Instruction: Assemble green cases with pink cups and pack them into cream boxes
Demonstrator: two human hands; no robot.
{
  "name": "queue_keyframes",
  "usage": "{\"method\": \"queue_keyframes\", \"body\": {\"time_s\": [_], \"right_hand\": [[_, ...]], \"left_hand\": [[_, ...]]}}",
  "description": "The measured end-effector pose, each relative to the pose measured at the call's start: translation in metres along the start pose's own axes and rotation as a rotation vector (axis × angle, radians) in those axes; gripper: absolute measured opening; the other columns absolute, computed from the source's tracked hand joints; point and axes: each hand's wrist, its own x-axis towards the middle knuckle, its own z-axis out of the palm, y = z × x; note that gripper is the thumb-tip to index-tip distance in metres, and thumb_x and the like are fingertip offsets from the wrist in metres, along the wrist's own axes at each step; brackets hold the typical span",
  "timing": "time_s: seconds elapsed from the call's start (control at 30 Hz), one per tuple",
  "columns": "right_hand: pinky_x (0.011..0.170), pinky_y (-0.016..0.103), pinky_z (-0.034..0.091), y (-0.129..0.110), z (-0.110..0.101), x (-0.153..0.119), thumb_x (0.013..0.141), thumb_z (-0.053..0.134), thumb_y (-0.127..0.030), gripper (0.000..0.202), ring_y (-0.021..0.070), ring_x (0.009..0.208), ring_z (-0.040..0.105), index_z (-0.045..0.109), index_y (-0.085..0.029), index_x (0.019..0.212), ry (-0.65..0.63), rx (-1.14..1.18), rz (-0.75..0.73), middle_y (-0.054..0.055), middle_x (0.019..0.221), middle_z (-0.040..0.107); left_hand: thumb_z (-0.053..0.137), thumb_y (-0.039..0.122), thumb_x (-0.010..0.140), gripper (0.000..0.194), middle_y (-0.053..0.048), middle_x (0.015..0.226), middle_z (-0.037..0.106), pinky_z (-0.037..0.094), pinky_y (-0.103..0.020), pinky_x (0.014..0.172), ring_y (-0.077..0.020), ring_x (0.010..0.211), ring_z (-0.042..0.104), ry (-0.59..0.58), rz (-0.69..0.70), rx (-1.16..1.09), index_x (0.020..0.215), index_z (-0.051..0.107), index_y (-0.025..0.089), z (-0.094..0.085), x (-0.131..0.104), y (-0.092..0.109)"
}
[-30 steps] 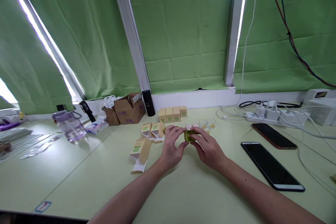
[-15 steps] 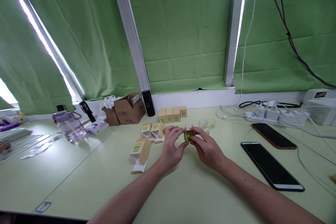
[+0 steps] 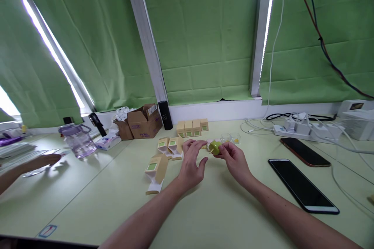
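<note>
On the near side of the tan carton row [image 3: 192, 128], my right hand [image 3: 235, 160] pinches a small green piece [image 3: 214, 148], while my left hand [image 3: 190, 165], same side, holds thumb and fingers spread apart.

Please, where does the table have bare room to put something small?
Bare table lies between the forearms, and between the bottle and the nearest open box. Crowded: boxes behind the left hand, clear containers behind the right hand, plugs on the power strip.
</note>
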Motion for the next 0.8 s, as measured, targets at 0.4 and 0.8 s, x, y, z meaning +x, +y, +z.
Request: {"method": "queue_keyframes", "body": {"time_s": [0.4,0.8], "right_hand": [[0.062,0.035,0.064,0.004,0.006,-0.008,0.085,0.065,-0.073,0.053,0.0204,0.063,0.073,0.058,-0.021,0.086,-0.082,0.016,0.158,0.003,0.077,0.073],[0.070,0.034,0.048,0.010,-0.026,0.011,0.095,0.055,-0.047,0.025,0.0214,0.073,0.065,0.067,-0.025,0.093,0.118,-0.616,-0.053,0.004,0.083,0.073]], "left_hand": [[0.063,0.005,0.088,0.049,-0.013,0.133,0.058,0.042,-0.053,0.107,-0.0317,0.128,0.043,-0.107,0.008,0.049,0.132,0.060,0.025,0.006,-0.003,-0.002],[0.078,0.012,0.080,0.042,-0.009,0.117,0.070,0.043,-0.048,0.105,-0.0297,0.120,0.050,0.004,-0.249,-0.159,0.120,0.068,0.024,0.010,0.002,-0.008]]}}
